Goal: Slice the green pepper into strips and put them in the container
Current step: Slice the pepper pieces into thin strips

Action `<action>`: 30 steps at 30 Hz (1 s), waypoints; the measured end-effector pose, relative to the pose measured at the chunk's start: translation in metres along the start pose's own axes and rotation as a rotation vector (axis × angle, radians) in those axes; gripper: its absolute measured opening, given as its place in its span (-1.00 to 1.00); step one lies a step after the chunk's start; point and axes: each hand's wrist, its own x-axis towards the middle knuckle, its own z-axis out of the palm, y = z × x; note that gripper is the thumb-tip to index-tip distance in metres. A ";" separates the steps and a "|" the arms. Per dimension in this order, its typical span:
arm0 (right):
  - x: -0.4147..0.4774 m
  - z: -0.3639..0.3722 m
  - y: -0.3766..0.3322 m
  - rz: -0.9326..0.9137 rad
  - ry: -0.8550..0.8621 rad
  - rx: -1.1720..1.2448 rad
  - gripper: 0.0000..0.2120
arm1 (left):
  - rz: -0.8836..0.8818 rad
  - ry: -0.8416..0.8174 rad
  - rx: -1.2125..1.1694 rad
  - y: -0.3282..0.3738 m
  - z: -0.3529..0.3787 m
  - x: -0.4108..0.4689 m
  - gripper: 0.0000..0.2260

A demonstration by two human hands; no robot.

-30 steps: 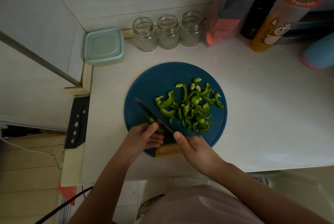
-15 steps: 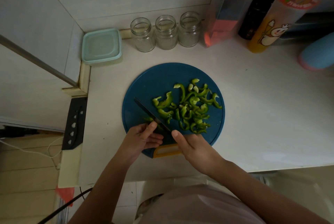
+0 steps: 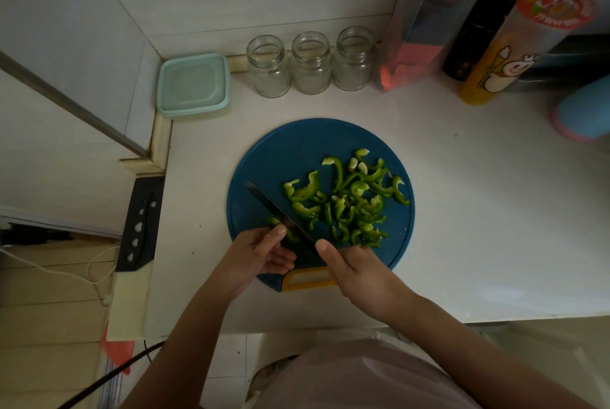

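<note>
Green strips (image 3: 350, 200) are lying heaped on the blue board (image 3: 280, 151), clear of the knife (image 3: 274, 205). The left hand (image 3: 260, 253) is pinching an uncut pepper piece (image 3: 275, 222) steady for it while the right hand (image 3: 356, 273) is gripping its handle; the lidded container (image 3: 193, 85) is sitting at the bench's back-left corner.

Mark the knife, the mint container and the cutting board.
knife (image 3: 271, 204): head view, middle of the dark blade.
mint container (image 3: 194, 85): head view, centre of its lid.
cutting board (image 3: 284, 151): head view, bare blue surface, far left.

text: none legible | cup lid (image 3: 558, 9) — lettering too blurred
</note>
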 end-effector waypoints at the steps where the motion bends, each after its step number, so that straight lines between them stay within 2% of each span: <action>1: 0.000 0.001 0.001 0.000 0.003 -0.015 -0.31 | 0.002 -0.004 0.006 0.000 0.000 0.000 -0.75; 8: 0.004 0.009 0.005 0.030 0.039 0.052 -0.35 | 0.020 -0.004 0.010 0.002 0.001 0.003 -0.78; 12: 0.007 0.012 0.008 0.056 0.025 0.107 -0.27 | 0.021 -0.004 0.000 0.000 0.001 0.003 -0.77; 15: 0.005 0.013 0.006 0.068 0.025 0.056 -0.28 | 0.021 -0.001 0.007 -0.001 0.001 0.004 -0.75; 22: 0.001 0.011 -0.003 0.053 0.030 -0.062 -0.43 | 0.027 -0.036 0.001 -0.002 -0.003 0.006 -0.79; 30: 0.004 0.012 -0.008 0.036 0.020 -0.111 -0.46 | 0.026 -0.076 -0.026 -0.007 -0.009 0.006 -0.76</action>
